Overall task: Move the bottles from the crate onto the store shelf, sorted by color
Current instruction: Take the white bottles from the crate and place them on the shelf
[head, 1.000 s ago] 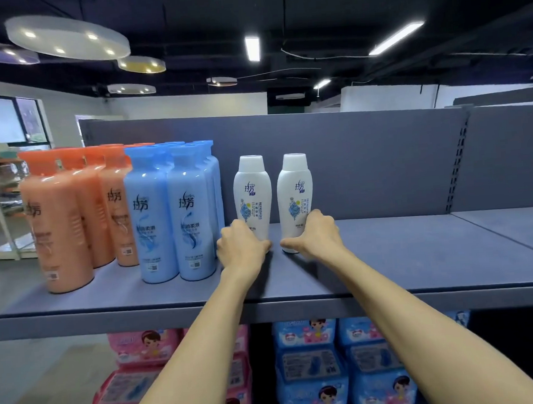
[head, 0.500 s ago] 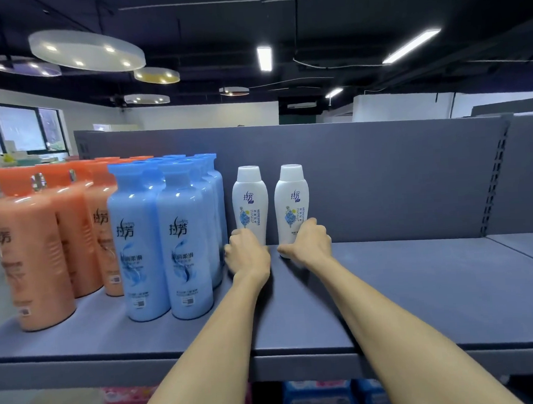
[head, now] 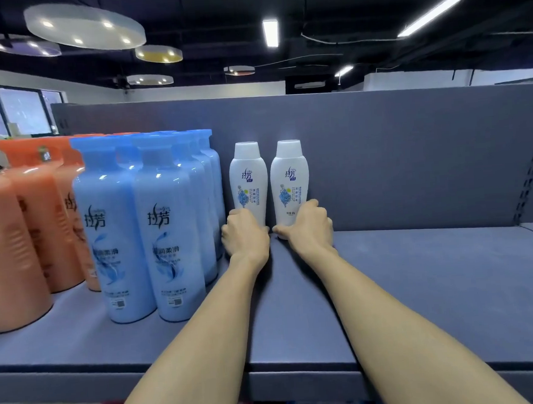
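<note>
Head view, store shelf (head: 422, 285), grey, w/ upright back panel (head: 381, 146) at far edge. Two bare forearms reaching from near edge to far.

Left hand (head: 245, 235) curled round base of left white bottle (head: 249, 184); right hand (head: 308, 225) curled round base of right white bottle (head: 289, 181), thumb pointing left across the front. Fingers wrapped on far side, mostly hidden; how tight, cannot tell. Both bottles upright, bases apparently on shelf, caps near or against the back panel, side by side w/ narrow gap. Each bottle rising straight above its hand, so grip low, at the foot, most of the body and cap free above.

Left of the white pair: blue bottles (head: 170, 240) in rows, nearest one just beside left hand. Further left: orange bottles (head: 10, 251). Colour groups thus running orange, blue, white, left to right. Crate not in view.

Handling, as judgement: small plastic bottles, prob. light, rigid w/ slight give, glossy so a bit slippery; not fragile. Narrow base + taller body = easy to tip if pushed low. Better hold at waist or mid-body for lifting; low grip OK for sliding to the back. Care w/ left hand: blue row close, knuckles could nudge it.

Below shelf edge: red and blue shapes, too cropped to identify.
</note>
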`<action>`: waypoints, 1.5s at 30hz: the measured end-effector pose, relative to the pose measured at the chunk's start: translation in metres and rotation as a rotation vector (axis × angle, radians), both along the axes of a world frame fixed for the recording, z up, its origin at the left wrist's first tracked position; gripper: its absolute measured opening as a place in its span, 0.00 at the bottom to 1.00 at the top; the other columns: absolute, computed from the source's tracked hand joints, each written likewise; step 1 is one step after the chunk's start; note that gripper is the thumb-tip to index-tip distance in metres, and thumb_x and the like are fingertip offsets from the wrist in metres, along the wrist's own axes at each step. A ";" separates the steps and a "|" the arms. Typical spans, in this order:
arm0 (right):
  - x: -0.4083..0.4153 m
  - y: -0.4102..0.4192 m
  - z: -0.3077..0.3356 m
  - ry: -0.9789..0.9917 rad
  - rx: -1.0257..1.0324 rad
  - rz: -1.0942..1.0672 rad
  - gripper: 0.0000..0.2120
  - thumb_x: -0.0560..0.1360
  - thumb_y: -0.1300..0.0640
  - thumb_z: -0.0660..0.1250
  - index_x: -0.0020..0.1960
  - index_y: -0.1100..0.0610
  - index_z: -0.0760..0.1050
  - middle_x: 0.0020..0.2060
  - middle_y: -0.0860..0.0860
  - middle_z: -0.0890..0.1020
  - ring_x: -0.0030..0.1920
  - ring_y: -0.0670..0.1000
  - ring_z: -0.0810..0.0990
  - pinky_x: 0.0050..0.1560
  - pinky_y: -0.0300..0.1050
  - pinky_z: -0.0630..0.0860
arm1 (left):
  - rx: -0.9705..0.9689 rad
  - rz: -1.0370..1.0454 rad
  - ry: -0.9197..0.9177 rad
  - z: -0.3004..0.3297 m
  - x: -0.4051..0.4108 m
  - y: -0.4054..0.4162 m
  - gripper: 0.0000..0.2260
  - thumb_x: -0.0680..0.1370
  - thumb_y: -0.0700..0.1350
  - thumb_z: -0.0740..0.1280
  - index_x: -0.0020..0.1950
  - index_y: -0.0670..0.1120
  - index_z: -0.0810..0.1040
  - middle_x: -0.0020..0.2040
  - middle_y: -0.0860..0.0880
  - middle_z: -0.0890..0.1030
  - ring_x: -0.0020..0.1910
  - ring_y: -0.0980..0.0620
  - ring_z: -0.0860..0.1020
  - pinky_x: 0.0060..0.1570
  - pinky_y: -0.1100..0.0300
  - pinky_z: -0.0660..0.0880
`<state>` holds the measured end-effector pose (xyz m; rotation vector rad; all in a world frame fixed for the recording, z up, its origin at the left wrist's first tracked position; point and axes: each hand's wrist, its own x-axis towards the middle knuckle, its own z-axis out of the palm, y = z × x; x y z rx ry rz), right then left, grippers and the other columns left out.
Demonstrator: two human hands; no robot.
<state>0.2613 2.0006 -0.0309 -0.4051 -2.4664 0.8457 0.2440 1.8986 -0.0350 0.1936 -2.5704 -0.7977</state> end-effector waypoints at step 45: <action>0.424 0.050 -0.505 -0.575 -0.306 -0.089 0.23 0.70 0.50 0.75 0.61 0.50 0.70 0.50 0.48 0.79 0.49 0.48 0.80 0.50 0.52 0.79 | -0.225 -0.796 -0.647 -0.456 0.372 -0.025 0.17 0.75 0.52 0.68 0.60 0.50 0.71 0.51 0.53 0.79 0.49 0.48 0.80 0.44 0.49 0.78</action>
